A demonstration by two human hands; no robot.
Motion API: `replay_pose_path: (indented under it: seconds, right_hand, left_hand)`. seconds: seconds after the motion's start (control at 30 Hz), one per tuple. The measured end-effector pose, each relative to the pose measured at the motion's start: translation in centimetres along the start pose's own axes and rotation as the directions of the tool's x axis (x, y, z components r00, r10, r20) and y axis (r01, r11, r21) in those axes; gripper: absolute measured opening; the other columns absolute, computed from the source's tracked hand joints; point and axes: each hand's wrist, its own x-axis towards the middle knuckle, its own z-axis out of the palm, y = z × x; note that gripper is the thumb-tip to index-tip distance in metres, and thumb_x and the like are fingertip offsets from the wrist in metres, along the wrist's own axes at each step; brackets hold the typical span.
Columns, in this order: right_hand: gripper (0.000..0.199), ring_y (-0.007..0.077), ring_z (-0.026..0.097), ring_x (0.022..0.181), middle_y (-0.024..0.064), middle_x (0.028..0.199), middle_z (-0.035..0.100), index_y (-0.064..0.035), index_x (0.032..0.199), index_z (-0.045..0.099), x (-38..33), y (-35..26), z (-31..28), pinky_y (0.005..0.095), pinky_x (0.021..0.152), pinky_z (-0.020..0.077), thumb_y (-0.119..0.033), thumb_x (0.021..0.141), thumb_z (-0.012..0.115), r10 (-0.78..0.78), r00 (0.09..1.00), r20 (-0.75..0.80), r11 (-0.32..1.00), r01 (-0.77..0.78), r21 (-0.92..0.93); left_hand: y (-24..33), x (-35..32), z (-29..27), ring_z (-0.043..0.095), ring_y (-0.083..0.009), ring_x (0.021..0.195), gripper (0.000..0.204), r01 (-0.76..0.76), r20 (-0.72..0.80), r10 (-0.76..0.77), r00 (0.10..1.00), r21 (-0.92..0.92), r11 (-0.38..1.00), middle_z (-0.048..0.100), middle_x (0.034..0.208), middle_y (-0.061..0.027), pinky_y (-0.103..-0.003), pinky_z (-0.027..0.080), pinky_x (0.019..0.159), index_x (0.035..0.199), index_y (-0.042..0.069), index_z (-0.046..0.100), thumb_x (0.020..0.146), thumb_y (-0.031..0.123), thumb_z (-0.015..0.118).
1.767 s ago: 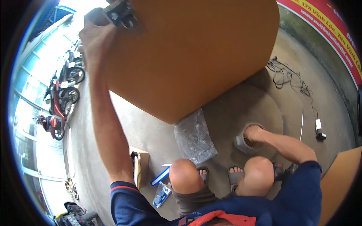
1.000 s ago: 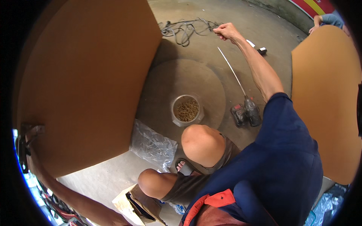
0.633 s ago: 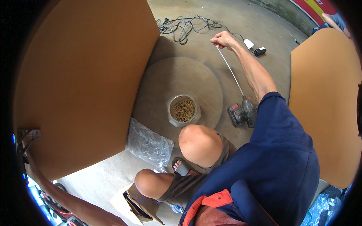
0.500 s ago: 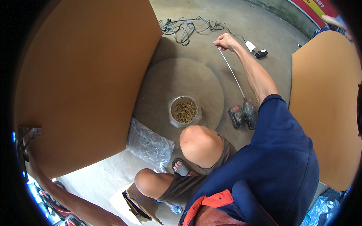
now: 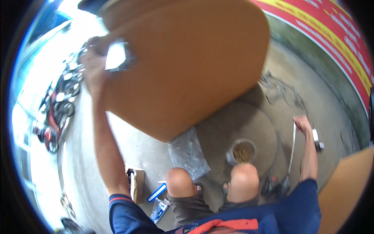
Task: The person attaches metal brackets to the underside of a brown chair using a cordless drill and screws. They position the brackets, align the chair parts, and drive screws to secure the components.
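My left hand [image 5: 93, 64] is raised at the left edge of a large brown board [image 5: 187, 58], against a shiny metal bracket [image 5: 116, 56]. Motion blur hides how its fingers lie. Off to the right, my right hand [image 5: 302, 123] is closed on the far end of a long thin metal rod [image 5: 293, 148]. That rod runs down to a dark cordless drill [image 5: 277, 187] lying on the floor by my right knee. Just beyond that knee is a clear tub [image 5: 230, 158] with many brass-coloured screws [image 5: 243, 153] in it.
A clear plastic bag [image 5: 189, 154] lies below the board. An opened cardboard box [image 5: 136, 185] and blue-and-white packets [image 5: 157, 193] are left of my legs. Tangled black cable [image 5: 282, 91] lies far right, near a plug adapter [image 5: 318, 145]. Another brown panel [image 5: 348, 191] stands right.
My view has swung left, so the board, tub and drill appear further right. My left hand, low at the rim before, now shows high beside the bracket. My right hand still holds the rod.
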Motion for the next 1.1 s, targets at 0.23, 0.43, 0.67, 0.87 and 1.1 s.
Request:
replay_pose_path:
  seconds: [0.23, 0.43, 0.67, 0.87, 1.1]
  right_hand:
    - [0.030, 0.0148, 0.059, 0.059, 0.0061, 0.070, 0.064, 0.0016, 0.080, 0.063, 3.0, 0.8, -0.5, 0.0308, 0.055, 0.0479, -0.025, 0.082, 0.079, -0.569, 0.692, -0.444, 0.711, 0.142, -0.689]
    - [0.025, 0.0155, 0.062, 0.082, 0.0071, 0.092, 0.069, 0.0054, 0.108, 0.068, -7.9, -38.9, 11.4, 0.0297, 0.072, 0.0508, -0.013, 0.092, 0.074, -0.874, 0.392, -0.288, 0.401, 0.916, 0.030]
    - [0.075, 0.0385, 0.060, 0.130, 0.0280, 0.134, 0.064, 0.0042, 0.140, 0.056, -16.9, -70.3, 22.8, 0.0427, 0.112, 0.0458, -0.039, 0.084, 0.081, -0.958, -0.196, -0.208, -0.091, 0.899, -0.429]
    - [0.067, 0.0414, 0.067, 0.118, 0.0314, 0.123, 0.068, 0.0066, 0.118, 0.070, -16.6, -78.7, 27.9, 0.0468, 0.098, 0.0557, -0.045, 0.080, 0.085, -0.974, 0.224, -0.027, 0.181, 0.703, -0.688]
    - [0.057, 0.0375, 0.074, 0.101, 0.0248, 0.103, 0.075, 0.0010, 0.106, 0.076, -26.8, -80.6, 20.9, 0.0452, 0.090, 0.0587, -0.046, 0.076, 0.089, -0.994, -0.044, -0.100, 0.059, 0.556, -0.829]
  left_hand:
    - [1.9, -0.5, 0.6, 0.046, -0.0316, 0.137, 0.069, 0.063, -0.048, -0.070, 0.996, -0.135, 0.989, 0.063, 0.131, -0.0107, -0.060, 0.022, 0.118, 0.131, 0.018, 0.059, 0.072, 0.046, 0.083]
    - [2.1, -1.0, -0.7, 0.044, -0.0294, 0.136, 0.080, 0.073, -0.041, -0.079, 0.996, -0.134, 0.988, 0.061, 0.133, -0.0069, -0.062, 0.017, 0.122, 0.130, 0.014, 0.060, 0.061, 0.048, 0.085]
    - [1.3, -0.6, -0.7, 0.043, -0.0282, 0.138, 0.078, 0.079, -0.025, -0.083, 0.996, -0.148, 0.986, 0.058, 0.135, -0.0047, -0.065, 0.017, 0.122, 0.129, 0.019, 0.060, 0.061, 0.046, 0.088]
    - [0.6, -0.6, -0.3, 0.042, -0.0302, 0.138, 0.082, 0.033, -0.058, -0.045, 0.997, -0.185, 0.982, 0.059, 0.134, -0.0029, -0.065, 0.022, 0.118, 0.129, 0.018, 0.060, 0.059, 0.045, 0.092]
    - [0.3, -0.7, 0.2, 0.042, -0.0320, 0.138, 0.078, 0.030, -0.082, -0.044, 0.996, -0.161, 0.987, 0.057, 0.138, -0.0026, -0.067, 0.026, 0.112, 0.129, 0.020, 0.059, 0.062, 0.042, 0.094]
